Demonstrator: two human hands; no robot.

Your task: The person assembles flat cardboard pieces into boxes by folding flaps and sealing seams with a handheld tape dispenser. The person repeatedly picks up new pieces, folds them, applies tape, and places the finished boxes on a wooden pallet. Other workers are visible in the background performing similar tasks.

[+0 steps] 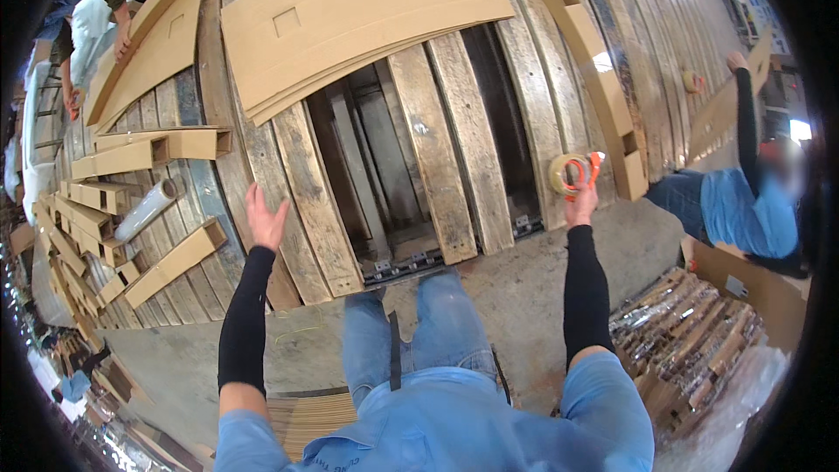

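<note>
My right hand [580, 204] grips an orange tape dispenser [595, 168] with a roll of packing tape [560, 173] on it, held over the near edge of the wooden slat table [450, 166]. To the left, my left hand [266, 217] hovers over the slats with its fingers spread and nothing in it. Ahead of both hands lies a stack of flat cardboard sheets [367, 13] with small square cutouts. A long, narrow cardboard box [594, 79] rests on the slats just past the tape dispenser.
Several narrow cardboard tubes [179, 262] and a roll of clear film [146, 210] lie on the left. Wide gaps [384, 157] open between the middle slats. One co-worker [743, 201] stands at right, another's hand [122, 38] is at upper left. Wrapped bundles [682, 341] sit at lower right.
</note>
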